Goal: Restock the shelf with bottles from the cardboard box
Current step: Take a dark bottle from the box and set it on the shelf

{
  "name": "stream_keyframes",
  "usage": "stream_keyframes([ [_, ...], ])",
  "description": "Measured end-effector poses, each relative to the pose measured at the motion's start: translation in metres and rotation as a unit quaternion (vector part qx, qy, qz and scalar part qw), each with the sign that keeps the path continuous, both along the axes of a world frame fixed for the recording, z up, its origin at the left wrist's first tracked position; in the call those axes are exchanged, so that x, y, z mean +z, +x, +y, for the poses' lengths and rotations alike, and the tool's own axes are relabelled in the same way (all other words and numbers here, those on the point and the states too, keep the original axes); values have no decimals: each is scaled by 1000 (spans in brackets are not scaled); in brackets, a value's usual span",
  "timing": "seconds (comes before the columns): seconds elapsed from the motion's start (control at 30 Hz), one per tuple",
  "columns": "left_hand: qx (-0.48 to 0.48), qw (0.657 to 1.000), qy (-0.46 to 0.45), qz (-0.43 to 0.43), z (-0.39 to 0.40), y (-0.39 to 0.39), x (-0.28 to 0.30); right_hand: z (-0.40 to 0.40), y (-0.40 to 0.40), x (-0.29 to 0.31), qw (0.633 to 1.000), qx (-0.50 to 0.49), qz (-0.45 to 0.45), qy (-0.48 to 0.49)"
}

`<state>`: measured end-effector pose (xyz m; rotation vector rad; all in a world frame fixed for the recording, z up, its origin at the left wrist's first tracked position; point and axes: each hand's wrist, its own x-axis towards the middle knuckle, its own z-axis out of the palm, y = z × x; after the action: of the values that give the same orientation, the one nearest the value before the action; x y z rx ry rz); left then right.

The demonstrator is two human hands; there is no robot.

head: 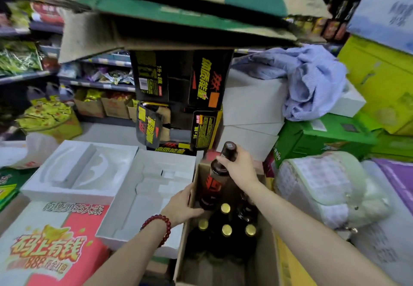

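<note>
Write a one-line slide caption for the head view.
Right hand grips a dark bottle by its neck, left hand supports its base, above the open cardboard box of gold-capped bottles.

The near half of the cardboard box [266, 261] lies open, bare floor showing, with room to reach straight down. Farther in, gold-capped bottles [226, 229] stand packed close, only narrow gaps between the caps. The far end is taken up: the right hand [240, 169] grips a tilted dark bottle [215, 183] by the neck, and the left hand [181, 207] rests on the box's left wall at the bottle's base. A white open carton [125, 207] crowds the left side, a pale wrapped bundle [324, 187] the right. Ahead, black cartons [201, 80] are stacked high, and a cardboard flap [93, 37] overhangs from above.
</note>
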<state>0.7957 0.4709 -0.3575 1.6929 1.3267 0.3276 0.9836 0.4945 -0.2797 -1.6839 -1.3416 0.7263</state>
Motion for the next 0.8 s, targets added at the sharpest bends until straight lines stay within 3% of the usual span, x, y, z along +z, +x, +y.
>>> stream_keyframes([
  [0.17,-31,996,51,59,7,16,45,-5,7,68,999,-7,-36,31],
  [0.37,-54,996,64,-21,14,45,93,-13,18,138,998,0,-42,44],
  [0.57,-95,989,51,-104,9,54,121,-29,32,196,997,-7,50,52],
  [0.8,-189,962,73,-181,11,71,155,-55,17,235,978,-120,114,130],
])
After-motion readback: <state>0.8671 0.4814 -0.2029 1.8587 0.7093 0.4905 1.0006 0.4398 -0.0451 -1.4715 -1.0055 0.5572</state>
